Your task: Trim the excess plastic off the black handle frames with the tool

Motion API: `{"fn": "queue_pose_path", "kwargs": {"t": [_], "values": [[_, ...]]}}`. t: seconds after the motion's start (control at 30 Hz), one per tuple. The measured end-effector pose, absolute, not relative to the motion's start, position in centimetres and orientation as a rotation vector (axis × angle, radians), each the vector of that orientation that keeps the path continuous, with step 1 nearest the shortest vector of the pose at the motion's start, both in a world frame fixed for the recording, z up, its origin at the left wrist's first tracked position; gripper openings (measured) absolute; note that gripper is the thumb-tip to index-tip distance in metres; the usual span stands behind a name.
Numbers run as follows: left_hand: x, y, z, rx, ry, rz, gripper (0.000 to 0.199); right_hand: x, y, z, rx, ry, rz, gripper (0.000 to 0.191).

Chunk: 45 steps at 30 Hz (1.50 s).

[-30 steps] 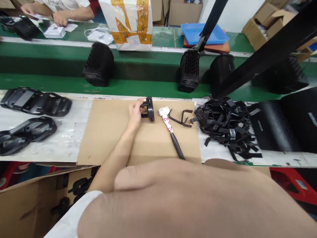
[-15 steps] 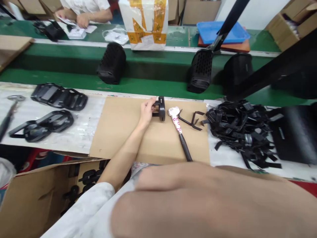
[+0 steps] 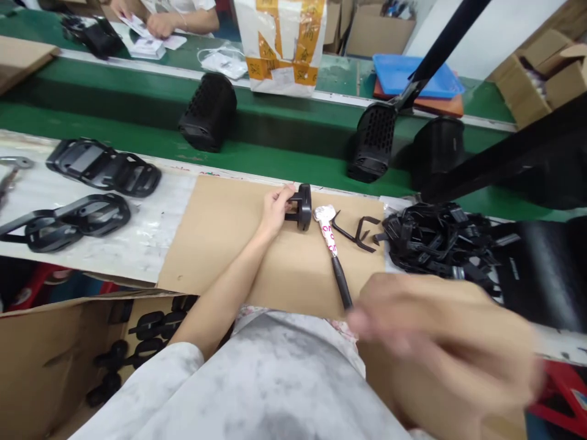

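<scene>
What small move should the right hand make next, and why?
Perhaps bring the right hand to the wrapped hammer's handle: that blurred hand appears near it, nothing visibly grasped, while the left hand holds a black pronged part.

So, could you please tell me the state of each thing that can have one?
Black bracket: held in the left hand.
Left hand: closed on the bracket.
Right hand: blurred, grip unclear.
Hammer: lying on cardboard sheet, head wrapped.
Black strips: heaped loosely.
Lower-left carton: open, black parts inside.
White parcel: taped.
</scene>
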State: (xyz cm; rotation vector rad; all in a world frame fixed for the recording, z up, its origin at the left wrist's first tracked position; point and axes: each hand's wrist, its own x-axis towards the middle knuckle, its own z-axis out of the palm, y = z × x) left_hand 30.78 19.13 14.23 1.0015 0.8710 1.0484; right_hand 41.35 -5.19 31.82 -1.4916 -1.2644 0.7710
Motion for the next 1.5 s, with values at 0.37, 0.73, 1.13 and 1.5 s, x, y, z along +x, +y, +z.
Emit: {"fn": "queue_pose_path", "kwargs": {"t": [0.37,0.73,1.13,1.5], "values": [[30.6,18.4,15.0,1.050,0.786,0.977,0.055,41.5,-3.0,14.9,-2.171,-1.185,0.468,0.032],[30.8,18.0,14.3,1.182,0.751,1.054,0.052,40.7,-3.8,16.2,-1.863,-1.071,0.822,0.043],[30.4,18.6,14.7,1.195,0.741,1.078,0.050,40.7,-3.5,15.6,-1.954,-1.323,0.674,0.039],[31.0,17.9,14.3,1.214,0.778,1.061,0.060,40.3,-4.7,15.9,-1.674,-0.731,1.258,0.058]]}}
